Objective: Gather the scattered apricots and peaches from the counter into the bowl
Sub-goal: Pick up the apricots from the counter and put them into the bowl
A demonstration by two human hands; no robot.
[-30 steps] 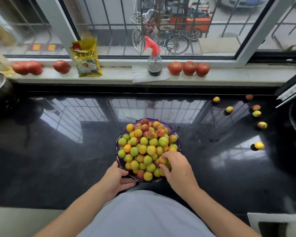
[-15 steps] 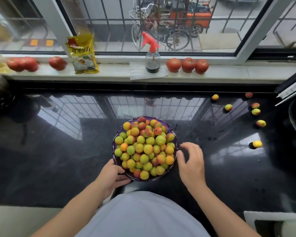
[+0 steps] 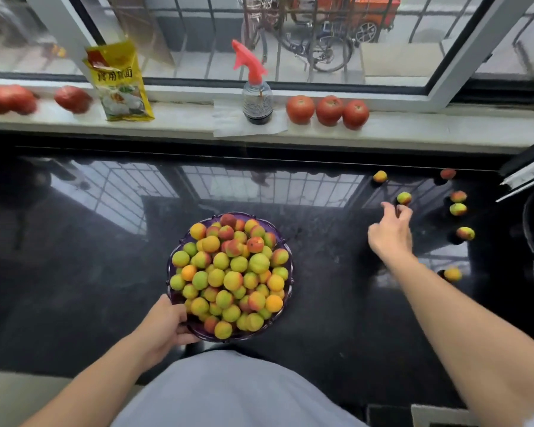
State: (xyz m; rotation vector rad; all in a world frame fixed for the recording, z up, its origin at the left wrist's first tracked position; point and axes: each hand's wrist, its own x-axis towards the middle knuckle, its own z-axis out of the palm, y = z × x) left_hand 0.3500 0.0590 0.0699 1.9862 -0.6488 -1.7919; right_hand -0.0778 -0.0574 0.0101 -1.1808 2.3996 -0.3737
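Right hand (image 3: 389,234) now beside stray fruit (image 3: 404,198)

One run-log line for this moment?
phase: reaching | left hand: grips bowl rim | right hand: open, nearing green-yellow fruit | loose fruit: seven on counter

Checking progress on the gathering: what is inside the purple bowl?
The purple bowl is heaped with small apricots and peaches, yellow, green and red-blushed, up past its rim. The left hand holds its near edge. The lower layers and the bottom are covered.
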